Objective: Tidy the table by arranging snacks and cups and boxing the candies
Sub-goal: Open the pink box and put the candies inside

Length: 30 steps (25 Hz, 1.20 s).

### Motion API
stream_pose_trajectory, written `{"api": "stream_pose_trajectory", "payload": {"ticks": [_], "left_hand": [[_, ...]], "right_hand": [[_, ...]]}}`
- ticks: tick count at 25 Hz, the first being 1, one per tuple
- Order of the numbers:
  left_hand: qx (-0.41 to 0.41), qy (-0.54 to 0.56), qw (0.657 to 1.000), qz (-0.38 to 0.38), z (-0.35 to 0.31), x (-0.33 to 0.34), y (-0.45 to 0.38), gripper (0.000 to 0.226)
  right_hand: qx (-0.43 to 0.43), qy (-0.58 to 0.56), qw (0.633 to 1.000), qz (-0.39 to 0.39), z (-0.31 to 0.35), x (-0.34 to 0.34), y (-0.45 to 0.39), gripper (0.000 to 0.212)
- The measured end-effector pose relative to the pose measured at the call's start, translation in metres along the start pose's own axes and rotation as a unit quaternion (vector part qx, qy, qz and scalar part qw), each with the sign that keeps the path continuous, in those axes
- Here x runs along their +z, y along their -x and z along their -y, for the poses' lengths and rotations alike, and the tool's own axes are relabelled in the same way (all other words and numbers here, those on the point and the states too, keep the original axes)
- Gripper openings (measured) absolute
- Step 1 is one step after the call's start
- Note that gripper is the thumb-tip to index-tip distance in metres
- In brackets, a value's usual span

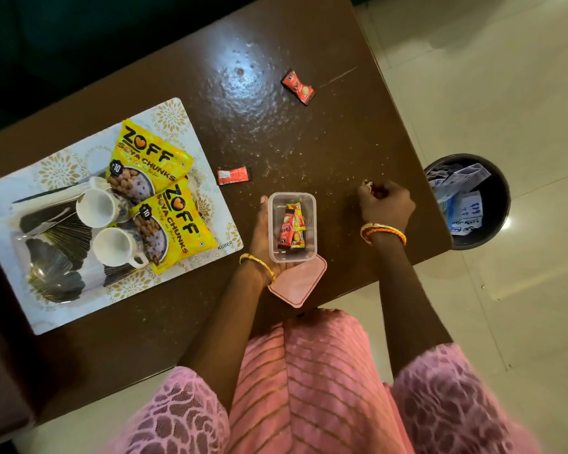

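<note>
- On the left of the brown counter (230,132), a patterned tray (184,126) holds two yellow snack packets (151,158) and two white cups (99,209).
- A red candy (233,175) lies loose just right of the tray.
- The left hand (263,237) cradles a clear box (292,227) holding a few candies, above its pink lid (300,283).
- Another candy (297,86) lies far back.
- The right hand (386,204) pinches a wrapped candy (368,185) off the counter; next, carry it left and drop it squarely into the box.

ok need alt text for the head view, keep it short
A person's left hand holds a clear box of candies while the right hand pinches a candy on the brown table; two more lie loose, beside a tray of cups and snacks.
</note>
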<state>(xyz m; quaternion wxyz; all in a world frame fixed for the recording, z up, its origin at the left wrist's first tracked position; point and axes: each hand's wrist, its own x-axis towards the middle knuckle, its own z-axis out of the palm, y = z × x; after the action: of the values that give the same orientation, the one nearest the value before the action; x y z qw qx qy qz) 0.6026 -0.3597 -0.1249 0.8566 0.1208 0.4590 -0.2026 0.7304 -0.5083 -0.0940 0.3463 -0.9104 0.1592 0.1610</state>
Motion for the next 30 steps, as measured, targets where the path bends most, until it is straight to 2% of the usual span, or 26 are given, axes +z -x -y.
{"api": "stream_pose_trajectory", "payload": {"ticks": [4,8,11,14,15,17,20,23,27,30], "left_hand": [[0.013,-0.002,1.0,-0.006,-0.009,0.009,0.007,0.069],[0.024,0.017,0.999,-0.011,-0.014,0.015,0.01,0.072],[0.05,0.011,0.999,-0.007,-0.018,0.005,0.008,0.077],[0.059,0.096,0.994,0.01,-0.017,-0.014,0.008,0.074],[0.06,0.116,0.991,0.005,-0.015,-0.02,0.009,0.073],[0.059,0.142,0.988,0.008,-0.007,-0.027,0.012,0.072],[0.062,0.173,0.983,0.011,-0.005,-0.037,0.017,0.07],[0.065,0.185,0.981,0.017,-0.011,-0.044,0.022,0.068],[0.051,0.192,0.98,0.026,-0.014,-0.046,0.023,0.072],[0.037,0.197,0.98,0.013,-0.015,-0.047,0.021,0.073]], "right_hand": [[0.009,-0.165,0.978,0.128,0.019,-0.017,0.034,0.014],[-0.034,-0.151,0.96,0.232,0.032,-0.004,0.064,0.016],[-0.082,-0.107,0.959,0.251,0.041,0.011,0.07,0.01],[-0.121,-0.148,0.961,0.201,0.059,0.03,0.061,0.01],[-0.133,-0.135,0.961,0.201,0.069,0.04,0.055,0.009],[-0.187,-0.041,0.953,0.236,0.088,0.066,0.038,0.012],[-0.3,0.156,0.894,0.295,0.11,0.109,0.025,0.022],[-0.364,0.283,0.836,0.296,0.119,0.134,0.026,0.029],[-0.363,0.294,0.848,0.251,0.117,0.14,0.031,0.023],[-0.297,0.245,0.878,0.287,0.118,0.138,0.033,0.014]]}}
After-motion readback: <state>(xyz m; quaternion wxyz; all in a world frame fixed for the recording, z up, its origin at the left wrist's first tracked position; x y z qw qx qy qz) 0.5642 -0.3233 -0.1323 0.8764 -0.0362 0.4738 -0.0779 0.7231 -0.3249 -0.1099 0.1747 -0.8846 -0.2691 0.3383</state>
